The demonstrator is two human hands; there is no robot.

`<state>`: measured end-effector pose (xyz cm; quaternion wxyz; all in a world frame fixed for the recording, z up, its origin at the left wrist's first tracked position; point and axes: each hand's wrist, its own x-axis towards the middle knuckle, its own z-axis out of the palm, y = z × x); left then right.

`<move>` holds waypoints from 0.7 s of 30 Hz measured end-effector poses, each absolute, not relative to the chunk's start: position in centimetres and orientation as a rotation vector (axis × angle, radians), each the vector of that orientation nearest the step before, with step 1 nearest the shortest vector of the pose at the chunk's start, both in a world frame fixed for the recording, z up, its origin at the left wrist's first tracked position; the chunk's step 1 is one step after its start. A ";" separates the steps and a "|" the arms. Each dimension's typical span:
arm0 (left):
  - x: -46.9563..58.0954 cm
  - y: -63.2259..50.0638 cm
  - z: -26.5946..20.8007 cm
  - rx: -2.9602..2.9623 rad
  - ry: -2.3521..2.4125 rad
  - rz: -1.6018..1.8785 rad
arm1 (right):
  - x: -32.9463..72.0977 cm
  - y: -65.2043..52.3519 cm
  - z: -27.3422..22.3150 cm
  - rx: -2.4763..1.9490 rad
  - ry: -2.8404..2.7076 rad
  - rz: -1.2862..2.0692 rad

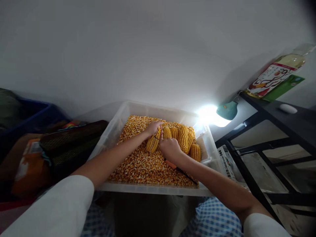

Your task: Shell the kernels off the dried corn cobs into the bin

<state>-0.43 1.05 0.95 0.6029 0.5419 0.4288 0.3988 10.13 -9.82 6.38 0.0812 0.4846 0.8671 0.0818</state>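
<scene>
My left hand [153, 128] is closed around the upper end of a yellow corn cob [153, 144], which stands tilted over loose kernels. Dark lines run along the cob between its kernel rows. My right hand [170, 148] is closed close beside it, and a thin dark tool tip [156, 137] reaches from its fingers to the cob's face. The rest of that tool is hidden in the fist. Below the right wrist shows an orange and black handle-like piece [171, 164]; I cannot tell whether it belongs to the same tool. Several whole cobs [183, 139] lie right of my hands.
A translucent plastic bin [118, 188] holds the loose corn kernels [148, 171]. At its right end is a small clear container [203, 148]. A lit lamp [226, 112] hangs by a black shelf rack [269, 115] with a bottle [274, 74]. Left are a dark mesh bag [71, 143] and a blue crate [46, 112].
</scene>
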 end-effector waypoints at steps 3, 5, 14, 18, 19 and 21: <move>-1.1 1.6 0.4 1.170 0.965 0.927 | 11.0 -9.5 7.1 1.480 2.619 0.206; -1.5 2.0 0.1 1.130 0.957 0.940 | 11.3 -9.4 7.6 1.498 2.617 0.180; -1.5 1.7 0.7 1.066 1.004 0.930 | 11.8 -9.0 7.3 1.469 2.634 0.211; -1.6 1.8 0.6 1.068 0.972 0.938 | 11.9 -8.8 7.0 1.431 2.643 0.216; -1.6 1.8 0.5 1.069 0.964 0.942 | 11.9 -8.8 7.0 1.427 2.641 0.219; -1.7 2.0 0.3 1.071 0.959 0.948 | 11.8 -8.8 7.1 1.428 2.641 0.234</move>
